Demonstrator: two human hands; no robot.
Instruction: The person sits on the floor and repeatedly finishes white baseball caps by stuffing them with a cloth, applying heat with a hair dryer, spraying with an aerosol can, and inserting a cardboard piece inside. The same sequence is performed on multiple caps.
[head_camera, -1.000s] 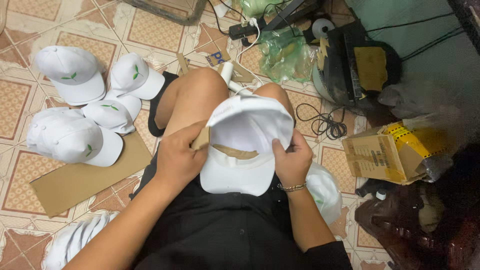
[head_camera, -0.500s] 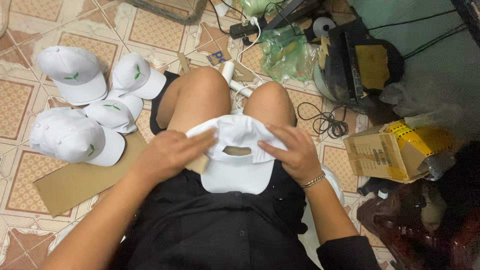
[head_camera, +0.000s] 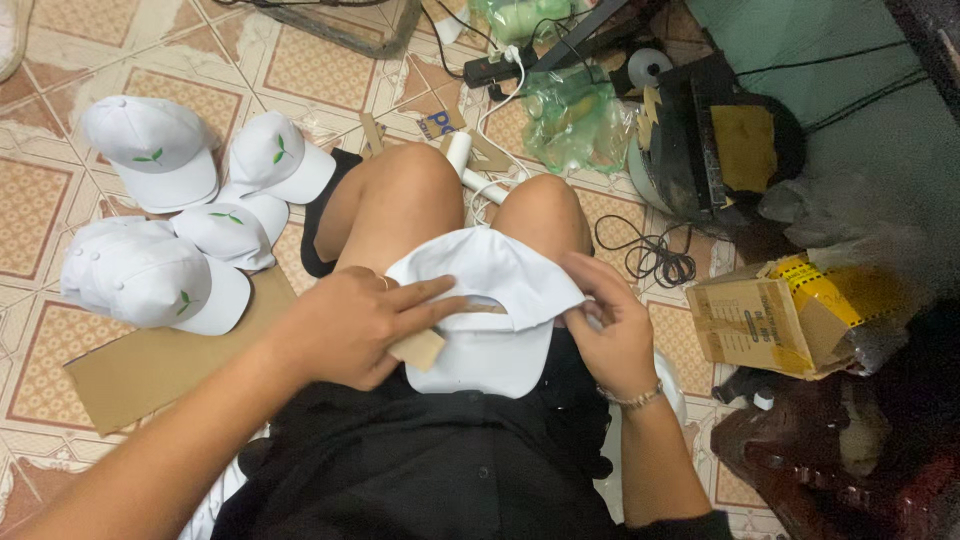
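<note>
Cardboard insert mostly under left hand

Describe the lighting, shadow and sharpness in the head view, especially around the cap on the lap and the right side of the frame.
Head view: the white cap on the lap is brightly and evenly lit, nearly blown out; the left hand and right hand look slightly soft; the white caps on the floor are sharp; the cardboard box sits at the edge of deep shadow at lower right.
</note>
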